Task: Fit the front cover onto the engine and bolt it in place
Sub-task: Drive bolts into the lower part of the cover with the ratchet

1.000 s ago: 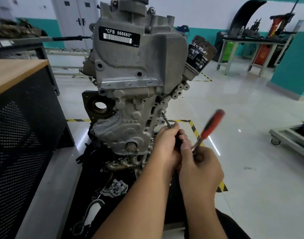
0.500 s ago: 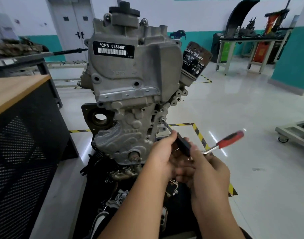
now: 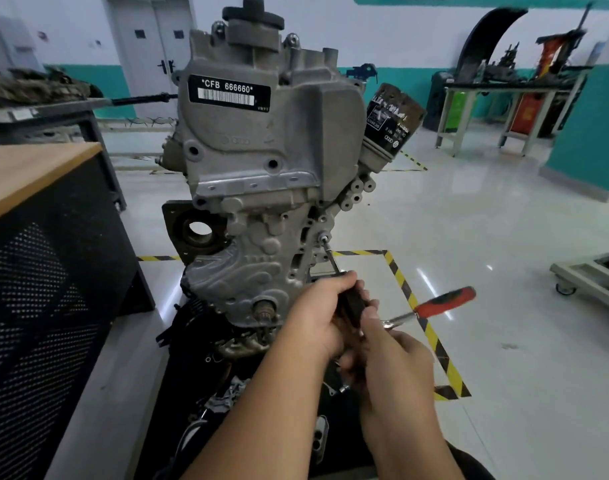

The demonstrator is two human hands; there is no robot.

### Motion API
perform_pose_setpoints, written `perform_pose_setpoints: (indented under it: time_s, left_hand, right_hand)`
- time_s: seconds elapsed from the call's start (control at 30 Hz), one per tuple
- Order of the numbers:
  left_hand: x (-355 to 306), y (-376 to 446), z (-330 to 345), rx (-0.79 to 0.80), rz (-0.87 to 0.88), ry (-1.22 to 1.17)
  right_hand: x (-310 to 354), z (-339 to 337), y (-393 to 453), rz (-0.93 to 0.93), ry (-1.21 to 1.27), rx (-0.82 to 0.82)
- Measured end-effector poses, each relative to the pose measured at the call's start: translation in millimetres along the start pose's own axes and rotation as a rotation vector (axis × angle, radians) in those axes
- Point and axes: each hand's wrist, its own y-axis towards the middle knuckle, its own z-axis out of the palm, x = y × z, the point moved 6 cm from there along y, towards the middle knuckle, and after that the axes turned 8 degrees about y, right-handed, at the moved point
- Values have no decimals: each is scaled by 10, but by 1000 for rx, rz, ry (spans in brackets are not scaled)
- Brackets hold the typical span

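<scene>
A grey engine stands upright with its cast front cover (image 3: 261,216) fitted against it. A bolt (image 3: 325,238) sits in the cover's right edge, and a thin bit runs from it down to a black driver (image 3: 353,306). My left hand (image 3: 317,320) grips that black driver just below the bolt. My right hand (image 3: 389,362) holds the steel shank of a ratchet with a red handle (image 3: 446,301), which points right and slightly up. The joint between ratchet and driver is hidden by my fingers.
A black oil filter (image 3: 389,123) juts from the engine's upper right. A black mesh cabinet with a wooden top (image 3: 36,244) stands close on the left. Loose engine parts (image 3: 227,396) lie on the black base below. A wheeled cart (image 3: 587,278) sits on the floor at right.
The red ratchet handle swung clockwise from steeply upright to nearly level, pointing right. My view drifted, so the engine sits lower in frame. Both hands stayed on the tool.
</scene>
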Motion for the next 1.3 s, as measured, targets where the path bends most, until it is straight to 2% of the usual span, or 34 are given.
perform_pose_setpoints:
  time_s: [0.07, 0.17, 0.23, 0.33, 0.37, 0.47, 0.5, 0.53, 0.63, 0.7, 0.73, 0.83, 0.87, 0.9, 0.97, 1.07, 1.1, 1.17, 1.2, 1.23, 1.27, 1.3]
  left_hand:
    - [-30, -13, -34, 4, 20, 47]
    - [-105, -41, -61, -18, 87, 30]
    - [-106, -30, -71, -46, 113, 40]
    - [-71, -18, -75, -58, 113, 43]
    - [-36, -42, -68, -47, 77, 49]
    - [51, -118, -1, 1, -11, 60]
    - [51, -119, 4, -1, -11, 62]
    - [43, -97, -3, -12, 0, 80]
    - [6, -93, 14, -27, 20, 104]
    - [-9, -97, 23, -28, 32, 96]
    - [0, -94, 16, -24, 21, 79]
    - [35, -87, -44, -3, -2, 77]
    - [35, -85, -59, -15, 0, 92]
    - [25, -87, -65, -26, 10, 99]
    - [-8, -110, -25, -40, 42, 90]
    - [-21, -131, -1, -43, 60, 37]
    - [-13, -128, 2, -21, 47, 41]
    - [-3, -119, -45, -5, 15, 62]
    - [-12, -112, -75, -18, 12, 81]
    - [-23, -105, -96, -36, 10, 103]
    - [-36, -106, -103, -48, 5, 102]
    - [-52, -117, -91, -50, 3, 79]
  right_hand:
    - [-31, 13, -12, 71, 71, -14]
    - [-39, 20, -3, 66, 30, 14]
    - [-62, -1, 11, 21, -65, 19]
    - [-49, -43, 41, -69, -238, -72]
    - [-54, -55, 54, -47, -160, -89]
    - [-128, 50, 42, 284, 400, 3]
    - [-120, 56, 55, 307, 452, 34]
    - [-82, 24, 73, 253, 373, 41]
    - [99, -110, 143, -140, -155, -48]
    - [146, -47, 85, -309, -246, -58]
    - [124, -37, 64, -266, -185, -60]
    - [-83, 129, -6, 193, 402, 79]
    - [-91, 137, -3, 238, 436, 102]
    - [-63, 90, 28, 190, 316, 89]
    - [78, -43, 107, -77, 7, -46]
    - [175, 10, 24, -288, -66, -50]
    - [137, 10, 36, -219, -20, -50]
    - [-42, 123, 0, 140, 379, 61]
    - [-103, 163, -20, 282, 501, 101]
    - [-120, 149, 0, 302, 453, 117]
    - [-97, 106, 33, 210, 231, 110]
    - [-23, 40, 73, 28, -25, 43]
